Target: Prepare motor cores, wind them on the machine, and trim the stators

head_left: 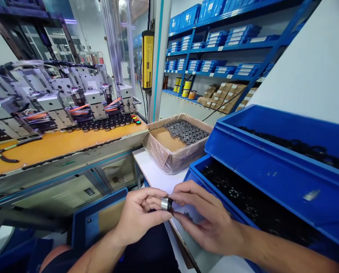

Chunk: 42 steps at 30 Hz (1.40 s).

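Note:
Just above my lap, my left hand (139, 216) pinches a small silver metal ring (164, 203) between thumb and fingers. A black piece (169, 205) sits against the ring's right side. My right hand (207, 220) closes on that black piece with the thumb and fingertips. Whether the two parts are joined cannot be made out. Close to the right forearm, a lower blue bin (196, 170) holds many black ring-like parts (233, 193).
Another blue bin (271, 151) with black parts is stacked above. A plastic-lined cardboard box (180, 157) of small metal parts stands on a white table (146, 163). Left are pliers (4, 154) on an orange bench (58, 146) with machine fixtures (93, 102) and rows of black parts (109, 123).

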{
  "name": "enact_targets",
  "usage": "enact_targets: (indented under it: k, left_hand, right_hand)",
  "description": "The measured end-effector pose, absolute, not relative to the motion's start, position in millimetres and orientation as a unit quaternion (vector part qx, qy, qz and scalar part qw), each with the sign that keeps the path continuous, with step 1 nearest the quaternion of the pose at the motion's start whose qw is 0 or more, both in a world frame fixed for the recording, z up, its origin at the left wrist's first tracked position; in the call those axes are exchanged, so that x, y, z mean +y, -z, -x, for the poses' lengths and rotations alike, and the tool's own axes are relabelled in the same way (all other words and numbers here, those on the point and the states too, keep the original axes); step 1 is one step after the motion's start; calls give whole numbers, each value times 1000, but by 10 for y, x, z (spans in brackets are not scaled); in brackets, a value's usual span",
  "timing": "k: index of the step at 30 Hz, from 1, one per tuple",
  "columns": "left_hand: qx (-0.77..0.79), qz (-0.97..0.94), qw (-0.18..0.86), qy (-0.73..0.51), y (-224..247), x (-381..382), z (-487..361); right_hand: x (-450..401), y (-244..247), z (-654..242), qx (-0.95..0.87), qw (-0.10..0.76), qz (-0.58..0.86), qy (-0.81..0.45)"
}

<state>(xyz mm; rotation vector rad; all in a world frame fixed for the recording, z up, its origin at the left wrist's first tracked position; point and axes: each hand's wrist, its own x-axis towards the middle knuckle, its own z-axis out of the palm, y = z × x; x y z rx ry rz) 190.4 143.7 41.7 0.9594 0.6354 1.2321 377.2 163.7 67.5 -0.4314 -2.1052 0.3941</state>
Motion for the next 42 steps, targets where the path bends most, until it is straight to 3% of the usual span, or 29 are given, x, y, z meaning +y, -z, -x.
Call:
enact_targets:
  k: [5,16,26,30,37,42]
  left_hand:
    - [287,-441,642,-557,-406,1403,-1914]
    - [257,-420,669,-557,-421,1384,-1947]
    - [276,-375,646,-605,-373,1341,-2150]
    - [288,-433,556,-648,-366,1344,-2156]
    - [258,-709,245,-610,-463,1453,-1933]
    - [298,-698,211,-616,-434,1426,-1831]
  right_hand:
    - [1632,-639,-3784,-870,450,199,-47]
    - [1641,-676,-3794,-878,443,177,-40]
    - [1667,-637,-3878,-906,389,127,108]
    - [1633,-633,-3860,-891,432,133,47]
    - [1568,-626,-3819,-878,442,180,-22]
    - [1702,-679,-3972,-908,374,183,49]
